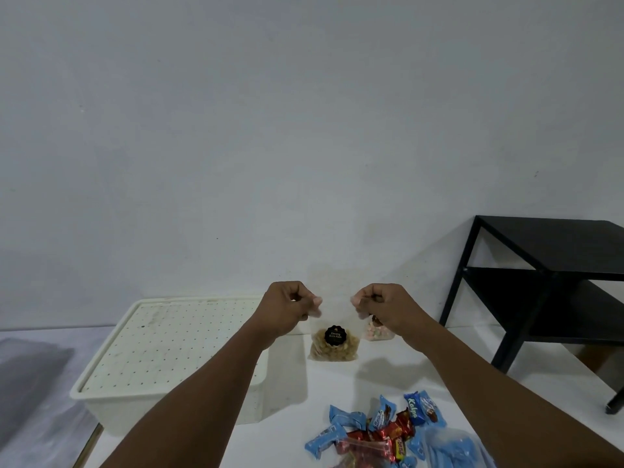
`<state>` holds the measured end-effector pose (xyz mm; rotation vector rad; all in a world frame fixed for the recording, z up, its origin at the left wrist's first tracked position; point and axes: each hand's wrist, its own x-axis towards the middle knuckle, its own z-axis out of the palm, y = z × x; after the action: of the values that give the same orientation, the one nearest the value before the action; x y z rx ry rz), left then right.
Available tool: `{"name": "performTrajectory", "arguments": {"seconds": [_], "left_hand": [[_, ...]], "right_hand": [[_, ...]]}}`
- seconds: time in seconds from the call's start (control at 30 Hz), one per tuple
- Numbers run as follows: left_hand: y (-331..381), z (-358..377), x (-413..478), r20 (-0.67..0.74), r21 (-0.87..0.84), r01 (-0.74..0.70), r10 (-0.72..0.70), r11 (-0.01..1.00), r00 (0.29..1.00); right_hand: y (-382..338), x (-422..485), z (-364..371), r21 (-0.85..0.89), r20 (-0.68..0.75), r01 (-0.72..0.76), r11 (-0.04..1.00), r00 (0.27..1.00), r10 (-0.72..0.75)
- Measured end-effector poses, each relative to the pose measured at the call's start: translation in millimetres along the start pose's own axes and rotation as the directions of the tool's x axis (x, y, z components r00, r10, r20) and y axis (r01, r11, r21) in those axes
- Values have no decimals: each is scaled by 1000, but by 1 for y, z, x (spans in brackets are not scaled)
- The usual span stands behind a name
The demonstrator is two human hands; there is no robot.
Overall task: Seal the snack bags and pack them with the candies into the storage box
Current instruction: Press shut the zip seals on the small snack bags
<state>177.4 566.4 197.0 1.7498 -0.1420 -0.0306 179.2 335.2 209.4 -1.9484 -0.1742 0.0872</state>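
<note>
I hold a clear snack bag (335, 342) of brown nuts with a round black label up in front of me. My left hand (287, 309) pinches its top left corner and my right hand (381, 307) pinches its top right corner. Behind my right wrist a second clear snack bag (378, 332) with pink and white pieces stands on the white table. A pile of blue and red wrapped candies (381, 430) lies near the front. The cream storage box (162, 349) sits at the left with its dotted lid on.
A black two-shelf side table (547, 285) stands on the floor to the right of the white table (388, 376). A pale blue plastic packet (452, 447) lies beside the candies. A plain wall fills the background.
</note>
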Motion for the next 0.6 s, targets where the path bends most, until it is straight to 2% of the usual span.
{"name": "performTrajectory", "arguments": {"seconds": [0.17,0.3,0.43,0.6], "left_hand": [[5,3,-4,19,-28,24,-23,999,1000],[11,8,-4,63,64,-35,31,997,998],[12,12,0,2,135,-70,71,988,997],[7,13,4,-80,131,-76,87,988,993]], "right_hand": [[-4,2,3,-69,-32,45,997,998,-47],[-3,5,3,-102,-50,57,993,997,-62],[-4,7,3,-108,-63,81,991,994,-88],[-4,6,1,-98,-82,83,992,992,-91]]}}
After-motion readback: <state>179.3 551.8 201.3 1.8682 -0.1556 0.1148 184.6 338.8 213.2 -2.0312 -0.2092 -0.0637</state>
